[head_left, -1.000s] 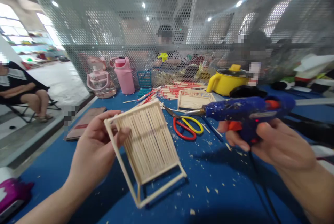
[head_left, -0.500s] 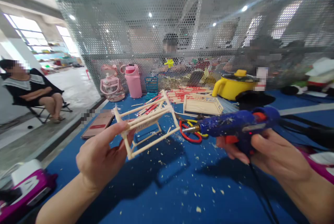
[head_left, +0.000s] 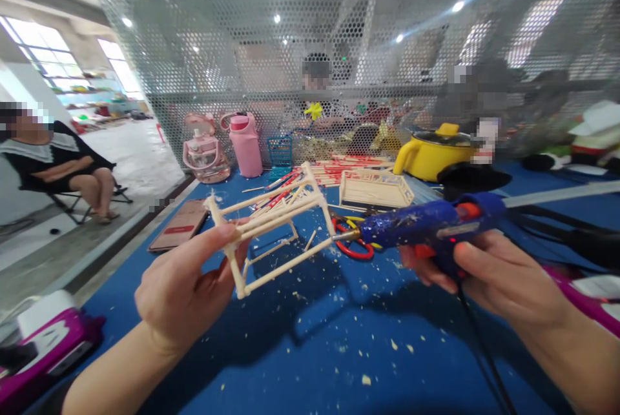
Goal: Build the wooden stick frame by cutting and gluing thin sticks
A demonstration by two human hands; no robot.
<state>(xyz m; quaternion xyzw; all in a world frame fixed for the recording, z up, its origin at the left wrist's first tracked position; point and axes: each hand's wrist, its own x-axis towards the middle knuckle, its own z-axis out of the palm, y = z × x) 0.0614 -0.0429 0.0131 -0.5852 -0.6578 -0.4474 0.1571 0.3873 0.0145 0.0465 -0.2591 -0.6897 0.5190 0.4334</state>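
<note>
Between the thumb and fingers of my left hand (head_left: 188, 279) is a small frame of pale wooden sticks (head_left: 285, 266), held tilted above the table. Whitish glue shows at several of its joints. My right hand (head_left: 489, 273) is wrapped round the handle of a blue glue gun (head_left: 411, 224) with an orange trigger and a lit red light. The gun's metal nozzle points left and meets, or nearly meets, the frame's right lower corner. Behind the nozzle lie scissors with red and yellow handles (head_left: 356, 248), partly covered.
Loose red and pale sticks (head_left: 339, 170), a small wooden tray (head_left: 375, 192) and a yellow pot (head_left: 431, 157) are at the back. Pink bottles (head_left: 247, 147) and a brown phone-like case (head_left: 179, 226) stand left. A purple power strip (head_left: 53, 363) is lower left. A person (head_left: 62, 163) sits beyond.
The glue gun has shifted slightly left, its nozzle now closer to the frame's lower right corner. My left hand still holds the frame in nearly the same place.
</note>
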